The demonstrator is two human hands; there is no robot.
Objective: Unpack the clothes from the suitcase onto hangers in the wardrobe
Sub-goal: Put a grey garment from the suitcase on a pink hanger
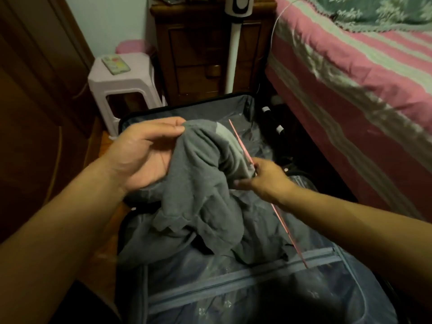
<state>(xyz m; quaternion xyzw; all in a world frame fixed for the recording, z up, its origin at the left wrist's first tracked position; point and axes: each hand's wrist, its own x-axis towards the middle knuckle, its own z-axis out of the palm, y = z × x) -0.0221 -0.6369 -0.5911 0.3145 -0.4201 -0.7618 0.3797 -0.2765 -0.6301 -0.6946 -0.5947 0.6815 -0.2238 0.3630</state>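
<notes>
Holding a soft grey knit garment bunched above the open suitcase: left hand has thumb and fingers curled on a fold near the top, right hand pinches the cloth together with a thin pink hanger, a straight rod slanting down across the case. Lining is grey fabric with zipped mesh panel. Pale plastic stool with a phone behind, dark wooden nightstand, pink-striped bedcover on the right.
</notes>
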